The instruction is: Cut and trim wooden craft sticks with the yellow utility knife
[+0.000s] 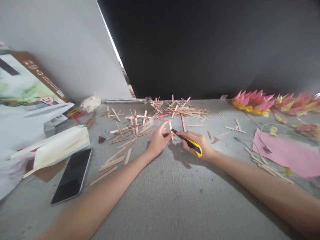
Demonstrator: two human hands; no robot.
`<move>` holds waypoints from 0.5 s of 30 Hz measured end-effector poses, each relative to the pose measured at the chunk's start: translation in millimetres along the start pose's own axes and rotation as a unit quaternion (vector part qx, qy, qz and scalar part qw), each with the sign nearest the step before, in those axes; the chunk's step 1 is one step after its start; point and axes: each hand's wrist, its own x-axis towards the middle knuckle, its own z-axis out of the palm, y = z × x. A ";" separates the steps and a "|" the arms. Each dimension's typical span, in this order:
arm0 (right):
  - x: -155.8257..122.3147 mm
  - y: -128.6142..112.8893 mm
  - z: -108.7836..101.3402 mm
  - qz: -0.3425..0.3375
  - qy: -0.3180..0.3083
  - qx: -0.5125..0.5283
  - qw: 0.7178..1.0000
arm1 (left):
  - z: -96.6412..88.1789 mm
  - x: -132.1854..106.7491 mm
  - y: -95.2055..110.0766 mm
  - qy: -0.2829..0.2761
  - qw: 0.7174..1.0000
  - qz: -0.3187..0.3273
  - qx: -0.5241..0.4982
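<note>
Pinched in the fingers of my left hand (160,138) is a small wooden craft stick (170,126), held upright. My right hand (197,141) is wrapped round a yellow and black utility knife (192,144). The knife's front end meets the lower part of the stick, close to my left fingertips; how far the blade is out is too small to tell. Just beyond my hands lies a pile of craft sticks (191,111), with crossed-stick pieces (136,122) to its left. Loose sticks (112,163) lie beside my left forearm.
A phone (72,176) and a folded paper wrapper (62,146) lie at left, near a printed bag (30,90). Pink and yellow paper flowers (253,102), a white cable (261,133) and a pink sheet (285,155) are at right. A dark panel (212,50) stands behind.
</note>
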 end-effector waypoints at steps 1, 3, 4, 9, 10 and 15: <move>0.0 0.0 0.1 0.000 0.000 -0.002 1.000 | -0.1 0.0 0.0 0.001 1.000 0.000 0.001; -0.1 0.1 0.3 0.001 0.002 -0.001 1.000 | -0.2 -0.1 0.4 0.002 1.000 -0.001 0.001; -0.1 0.1 0.4 0.001 0.001 0.001 1.000 | -0.3 -0.2 0.7 0.001 1.000 -0.002 0.000; -2.7 1.7 1.1 0.011 0.010 -0.012 1.000 | -0.1 -0.8 2.9 -0.007 1.000 0.001 0.001; -3.7 2.1 1.3 0.023 0.014 -0.020 0.999 | 0.0 -1.0 3.3 -0.005 1.000 0.003 0.001; -5.9 1.8 1.5 0.062 0.028 -0.034 0.997 | 1.0 -2.1 4.8 0.006 1.000 0.015 -0.008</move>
